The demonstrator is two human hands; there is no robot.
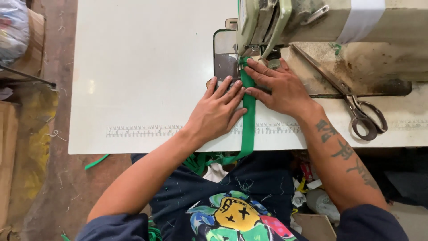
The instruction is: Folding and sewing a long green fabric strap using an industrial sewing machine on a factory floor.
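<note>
One white work table is recorded, filling most of the view, with one printed ruler strip running along its near edge. One pale green sewing machine is seated at the far right of the table, its head overhanging one metal needle plate.

One green fabric strip is laid across the table from the presser foot area back to the near edge, where it drops over the rim and is gathered in a loose bunch at the person's lap. The strip is found between the two hands.

Two hands are counted, both belonging to the wearer of the camera. The left hand is laid flat on the table just left of the strip, fingers extended and spread slightly, their tips touching the strip's left edge; nothing is gripped. The right hand is laid flat on the right side, fingers extended and pressed onto the strip close to the foot (no closed grasp is seen).

One pair of metal scissors is noted on the machine bed, blades shut, well apart from the right hand. One small green offcut is seen on the floor by the table's near left corner.
</note>
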